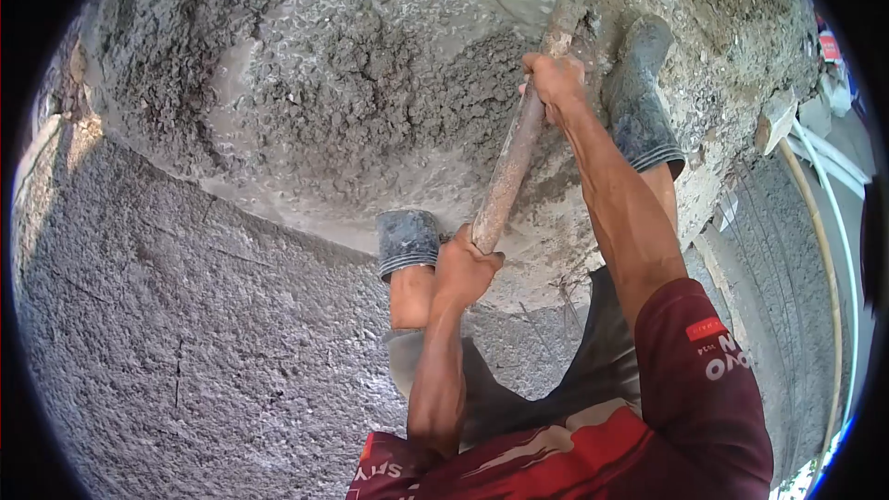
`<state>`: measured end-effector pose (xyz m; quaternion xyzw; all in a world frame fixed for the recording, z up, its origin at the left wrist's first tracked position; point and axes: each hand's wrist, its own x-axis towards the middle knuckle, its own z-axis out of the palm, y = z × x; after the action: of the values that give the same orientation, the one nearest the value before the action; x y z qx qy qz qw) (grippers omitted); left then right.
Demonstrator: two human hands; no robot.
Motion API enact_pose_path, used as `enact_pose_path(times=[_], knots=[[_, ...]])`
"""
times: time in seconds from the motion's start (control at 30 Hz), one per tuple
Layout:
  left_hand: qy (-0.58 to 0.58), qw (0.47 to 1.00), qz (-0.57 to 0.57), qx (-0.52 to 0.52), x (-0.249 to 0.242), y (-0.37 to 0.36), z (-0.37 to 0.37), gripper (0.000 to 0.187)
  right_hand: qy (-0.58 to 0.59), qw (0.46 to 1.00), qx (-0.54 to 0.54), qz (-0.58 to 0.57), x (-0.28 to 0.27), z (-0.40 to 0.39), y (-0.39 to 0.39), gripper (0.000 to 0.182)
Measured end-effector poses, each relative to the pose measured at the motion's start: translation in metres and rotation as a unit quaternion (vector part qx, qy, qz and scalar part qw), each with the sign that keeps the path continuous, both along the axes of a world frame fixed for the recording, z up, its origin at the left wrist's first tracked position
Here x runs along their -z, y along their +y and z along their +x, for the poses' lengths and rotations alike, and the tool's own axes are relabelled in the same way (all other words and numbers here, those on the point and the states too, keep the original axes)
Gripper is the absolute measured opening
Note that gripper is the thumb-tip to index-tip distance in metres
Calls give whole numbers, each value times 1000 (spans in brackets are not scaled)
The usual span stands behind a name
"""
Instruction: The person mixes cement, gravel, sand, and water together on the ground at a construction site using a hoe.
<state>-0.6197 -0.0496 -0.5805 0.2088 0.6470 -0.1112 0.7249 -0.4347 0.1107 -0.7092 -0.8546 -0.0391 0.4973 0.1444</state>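
My left hand (466, 267) is closed around the near end of a long, mud-caked wooden tool handle (509, 171). Farther up the same handle, my right hand (556, 83) grips it with the fingers wrapped round. The handle slants away from me toward the top right, and its far end is covered in grey mix, so I cannot make out the tool's head. Beyond my hands and to the left spreads a heap of wet grey concrete mix (370, 74), lumpy in places, with a watery patch at the top.
My feet are in dark rubber boots, the left boot (407, 239) and the right boot (641, 97), beside the mix. A rough grey wall or ground surface (185, 315) fills the lower left. Pale pipes (838, 162) and a long pole (822, 231) lie at the right.
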Motion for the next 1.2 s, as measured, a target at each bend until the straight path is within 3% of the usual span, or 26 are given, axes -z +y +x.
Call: enact_pose_path(times=[0.03, 0.1, 0.17, 0.23, 0.37, 0.43, 0.53, 0.6, 0.67, 0.77, 0.8, 0.83, 0.9, 0.97, 1.0, 1.07, 1.2], knots=[[11, 1000, 9, 3, -16, 6, -18, 40, 17, 999, 37, 0, -1, -10, -16, 14], [60, 972, 58, 220, -49, 11, -51, 39, 68, 992, 102, -39, -19, -26, -50, 11], [78, 960, 193, 188, -65, -41, -87, 38, 65, 985, 144, -66, -31, -58, -86, 15], [98, 977, 23, 186, -94, -35, -122, 38, 75, 980, 170, -73, -42, -101, -107, 16], [152, 982, -5, 114, -165, -51, -170, 32, 166, 969, 169, -65, -87, -181, -133, 14], [200, 974, -26, 108, -188, -66, -178, 31, 188, 976, 84, -76, -74, -213, -173, 22], [238, 967, -60, 62, -208, -82, -160, 31, 248, 967, 43, -35, -103, -208, -166, 31], [233, 972, -6, 27, -191, -107, -138, 30, 242, 970, 15, 25, -121, -182, -148, 40], [189, 981, 33, -6, -157, -91, -101, 30, 230, 971, 20, 61, -143, -132, -77, 37], [86, 989, 96, -78, -70, -37, -14, 27, 119, 982, -48, 142, -98, -50, 0, 28], [34, 993, 55, -97, -39, -32, 16, 33, 116, 984, -91, 98, -85, -18, 28, 36], [5, 992, 90, -91, -20, -18, 46, 33, 83, 984, -123, 94, -62, 12, 42, 35], [-50, 985, 50, -160, -3, -20, 97, 34, 21, 984, -172, 45, -37, 48, 41, 34], [-79, 977, -57, -191, -19, -54, 115, 36, -46, 976, -212, -23, -2, 79, -19, 32], [-34, 993, -31, -111, -33, -69, 106, 36, -80, 967, -236, -45, 12, 85, -58, 31], [-18, 1000, -11, 13, -38, -77, 55, 36, -21, 998, -47, -44, -25, 43, -79, 29], [22, 995, 13, 101, -66, -59, -62, 37, 15, 995, 92, -38, -38, -41, -96, 26]])
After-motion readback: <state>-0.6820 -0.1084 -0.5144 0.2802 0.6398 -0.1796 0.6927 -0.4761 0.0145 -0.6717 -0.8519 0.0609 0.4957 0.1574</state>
